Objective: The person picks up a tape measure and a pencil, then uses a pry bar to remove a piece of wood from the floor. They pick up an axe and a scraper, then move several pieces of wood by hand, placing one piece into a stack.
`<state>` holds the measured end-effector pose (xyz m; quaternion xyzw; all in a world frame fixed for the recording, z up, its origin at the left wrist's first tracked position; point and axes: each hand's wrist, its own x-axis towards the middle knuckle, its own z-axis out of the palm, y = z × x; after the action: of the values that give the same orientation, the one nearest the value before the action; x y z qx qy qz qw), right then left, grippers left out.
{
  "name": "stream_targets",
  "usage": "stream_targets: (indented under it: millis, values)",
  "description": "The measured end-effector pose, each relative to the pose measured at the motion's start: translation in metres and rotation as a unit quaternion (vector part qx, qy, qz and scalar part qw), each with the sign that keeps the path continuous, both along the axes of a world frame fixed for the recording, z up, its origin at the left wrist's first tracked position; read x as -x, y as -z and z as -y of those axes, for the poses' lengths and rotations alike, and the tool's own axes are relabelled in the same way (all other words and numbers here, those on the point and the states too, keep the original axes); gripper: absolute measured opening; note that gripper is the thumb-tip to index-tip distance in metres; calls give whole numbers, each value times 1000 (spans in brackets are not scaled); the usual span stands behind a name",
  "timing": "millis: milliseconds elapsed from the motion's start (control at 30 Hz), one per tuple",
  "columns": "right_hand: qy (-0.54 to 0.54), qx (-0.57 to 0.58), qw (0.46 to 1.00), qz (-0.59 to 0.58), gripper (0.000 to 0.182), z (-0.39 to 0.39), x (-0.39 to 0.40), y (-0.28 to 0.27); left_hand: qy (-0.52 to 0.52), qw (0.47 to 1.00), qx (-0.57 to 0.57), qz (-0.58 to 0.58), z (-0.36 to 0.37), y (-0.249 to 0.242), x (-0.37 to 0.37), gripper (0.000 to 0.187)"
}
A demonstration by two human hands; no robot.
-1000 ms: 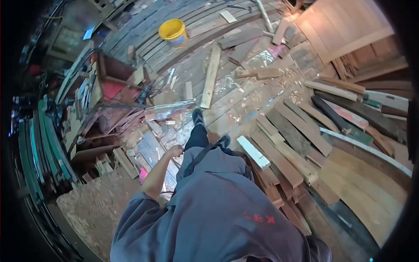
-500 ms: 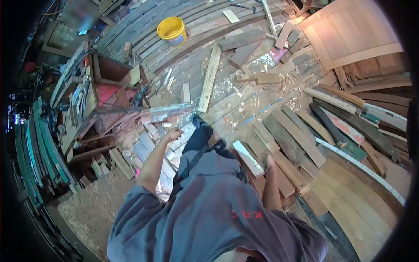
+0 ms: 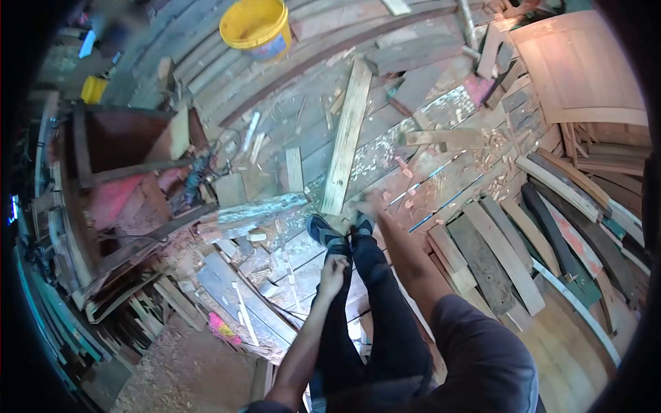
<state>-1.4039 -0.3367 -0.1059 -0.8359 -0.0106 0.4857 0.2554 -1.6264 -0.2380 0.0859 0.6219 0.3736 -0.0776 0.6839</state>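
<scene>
long pale board [image 3: 346, 138] lay on the littered wooden floor [image 3: 382, 168] ahead of the person's feet, its near end close to the shoes [image 3: 321, 230] and its far end angled slightly right, toward the top of the view. the right hand [image 3: 370, 204] was stretched down just beside that near end; it was blurred, so whether its fingers were apart or together, or touched the board, could not be told. the left hand [image 3: 333, 273] hung over the left shin, its fingers loosely bent, but how far they were closed could not be made out.

left of the long pale board a short flat offcut [image 3: 294, 170] lay near a rough, whitish timber [image 3: 255, 212], which stretched toward an open wooden cabinet [image 3: 124, 141]. right of the board were a notched wood piece [image 3: 441, 138], scattered shavings [image 3: 494, 165] and thin blue strips [image 3: 446, 208]. farther right, many planks [image 3: 506, 255] lay side by side, below a broad wooden panel [image 3: 582, 69]. a yellow bucket [image 3: 256, 31] stood beyond the offcut, and a pink and yellow item [image 3: 224, 328] lay on the floor at the lower left.
</scene>
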Motion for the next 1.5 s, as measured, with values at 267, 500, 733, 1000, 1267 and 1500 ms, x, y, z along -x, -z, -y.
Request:
stream_targets:
  millis: [267, 500, 733, 1000, 1267, 1500]
  values:
    - [87, 289, 953, -40, 134, -117, 51, 152, -100, 990, -11, -97, 36, 49, 24, 28]
    - [148, 241, 959, 0, 136, -129, 67, 174, -146, 980, -57, -123, 24, 56, 20, 28]
    - [96, 278, 947, 126, 118, -102, 63, 111, -195, 970, -68, -126, 31, 52, 24, 29]
    - [151, 2, 988, -11, 68, -50, -22, -134, -183, 976, -94, -68, 18, 14, 18, 17]
    - [513, -388, 648, -407, 54, -23, -73, -337, -188, 981, -23, 50, -30, -111, -71, 13]
    - [555, -496, 579, -332, 59, 9, -75, -343, -76, 978, -136, 141, -40, -206, -162, 47]
